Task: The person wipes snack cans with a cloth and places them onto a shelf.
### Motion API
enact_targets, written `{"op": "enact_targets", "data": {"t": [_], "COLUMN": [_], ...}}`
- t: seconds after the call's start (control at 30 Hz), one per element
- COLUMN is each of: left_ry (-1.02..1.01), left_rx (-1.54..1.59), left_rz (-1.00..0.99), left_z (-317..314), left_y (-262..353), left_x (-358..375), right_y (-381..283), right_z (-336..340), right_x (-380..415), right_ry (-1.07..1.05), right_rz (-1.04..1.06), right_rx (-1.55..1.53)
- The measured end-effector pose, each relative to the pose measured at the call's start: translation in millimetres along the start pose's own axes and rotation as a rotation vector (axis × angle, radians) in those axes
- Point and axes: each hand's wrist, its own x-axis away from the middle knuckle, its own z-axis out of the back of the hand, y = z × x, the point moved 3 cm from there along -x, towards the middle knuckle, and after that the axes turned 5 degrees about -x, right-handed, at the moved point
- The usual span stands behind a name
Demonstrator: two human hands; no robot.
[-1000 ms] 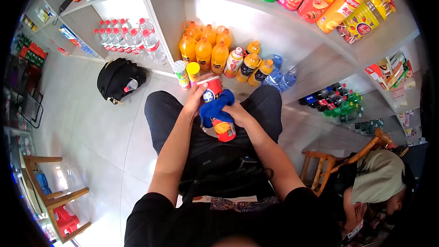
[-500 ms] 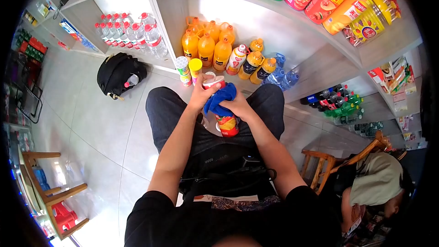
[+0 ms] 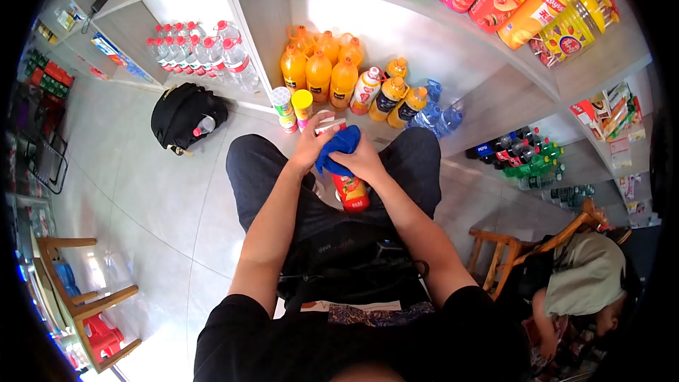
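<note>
Between my knees is a red canister point(image 3: 351, 194) with a colourful printed label, held at a tilt. My left hand point(image 3: 311, 144) is closed around its far, pale end, with the fingers curled over the top. A blue cloth point(image 3: 340, 147) wraps the middle of the canister. My right hand point(image 3: 364, 160) grips the cloth and presses it against the side. The cloth and fingers hide much of the label. Just beyond my left hand, a yellow-lidded canister point(image 3: 302, 100) and a white-lidded canister point(image 3: 281, 97) stand stacked on others.
Orange juice bottles point(image 3: 318, 78) and blue-tinted water bottles point(image 3: 443, 122) line the low shelf ahead. Chip canisters point(image 3: 498, 0) stand on the shelf above. A black backpack point(image 3: 185, 119) lies on the floor left. At right, a person point(image 3: 590, 276) bends beside a wooden chair point(image 3: 495, 247).
The blue cloth and my right hand have shifted slightly along the canister, and its far end is tilted a little differently. Both hands keep their hold. The person at right has moved a hand.
</note>
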Motion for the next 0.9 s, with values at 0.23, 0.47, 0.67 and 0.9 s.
{"op": "enact_targets", "data": {"t": [0.23,0.47,0.67,0.9], "left_ry": [0.086,0.256,0.124,-0.058], "left_rx": [-0.114,0.173,0.053,0.305], "left_rz": [0.009,0.005,0.007,-0.029], "left_z": [8,13,-11,-4], "left_y": [-2,-8,-2,9], "left_x": [4,-2,8,9], "right_y": [-8,34,15,5], "right_z": [-14,-27,-2,0], "right_x": [14,26,-3,5], "right_ry": [-0.008,-0.242,-0.077,-0.122], "right_rz": [-0.037,-0.042,-0.036,-0.088], "right_rx": [0.067,-0.381,-0.267,-0.502]}}
